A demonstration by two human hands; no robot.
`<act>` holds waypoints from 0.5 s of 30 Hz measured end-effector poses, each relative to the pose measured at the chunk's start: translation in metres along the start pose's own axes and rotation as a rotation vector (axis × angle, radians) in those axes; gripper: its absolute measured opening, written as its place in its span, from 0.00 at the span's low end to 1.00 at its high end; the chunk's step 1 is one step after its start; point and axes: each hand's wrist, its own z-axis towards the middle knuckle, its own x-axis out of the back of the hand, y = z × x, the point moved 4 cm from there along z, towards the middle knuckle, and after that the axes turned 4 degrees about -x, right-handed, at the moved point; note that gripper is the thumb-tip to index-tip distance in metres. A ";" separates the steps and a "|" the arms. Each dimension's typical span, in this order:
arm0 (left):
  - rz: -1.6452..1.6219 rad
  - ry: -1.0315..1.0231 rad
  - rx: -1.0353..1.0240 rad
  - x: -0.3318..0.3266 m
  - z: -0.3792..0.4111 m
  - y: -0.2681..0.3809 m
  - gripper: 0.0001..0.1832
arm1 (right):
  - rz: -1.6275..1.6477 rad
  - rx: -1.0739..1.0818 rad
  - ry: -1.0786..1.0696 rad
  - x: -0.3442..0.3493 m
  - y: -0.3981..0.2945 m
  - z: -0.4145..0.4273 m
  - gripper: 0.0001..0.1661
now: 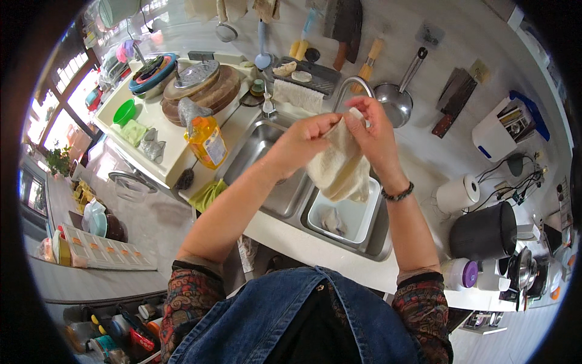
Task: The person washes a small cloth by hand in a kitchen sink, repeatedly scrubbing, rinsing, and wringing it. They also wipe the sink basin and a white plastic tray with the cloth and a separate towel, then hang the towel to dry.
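My left hand (302, 143) and my right hand (372, 132) pinch the upper edge of a cream cloth (341, 170) between them. It hangs in folds over the double stainless steel sink (273, 182). Below the cloth, a white plastic basin (313, 220) sits in the right bowl, with a bunched pale cloth (333, 220) inside. Just behind my hands rises the curved metal faucet (342, 88). What my fingertips do behind the cloth is partly hidden.
An orange detergent bottle (208, 143) and a green cloth (207, 195) lie left of the sink. Behind it, a small towel (298, 95) hangs under a dark rack (318, 79). A saucepan (394, 104) and a cleaver (456, 98) hang on the wall. A black bin-like container (483, 230) stands right.
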 end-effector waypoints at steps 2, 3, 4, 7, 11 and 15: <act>0.100 0.004 0.000 0.009 0.004 0.004 0.24 | 0.253 -0.311 -0.277 0.000 0.023 0.000 0.14; 0.172 0.007 -0.038 0.015 0.006 0.008 0.23 | 0.240 -0.257 -0.276 0.001 0.028 0.000 0.16; 0.242 0.008 -0.078 0.017 0.008 0.010 0.23 | 0.210 -0.244 -0.230 0.006 0.031 -0.001 0.15; 0.398 -0.022 0.024 0.028 0.003 0.000 0.17 | 0.178 -0.216 -0.143 0.016 0.026 0.001 0.14; 0.357 0.110 -0.002 0.054 -0.004 0.009 0.11 | 0.232 -0.243 -0.184 0.021 0.018 0.004 0.12; 0.293 0.207 -0.065 0.053 0.007 0.026 0.08 | 0.116 -0.170 -0.284 0.021 0.024 0.006 0.14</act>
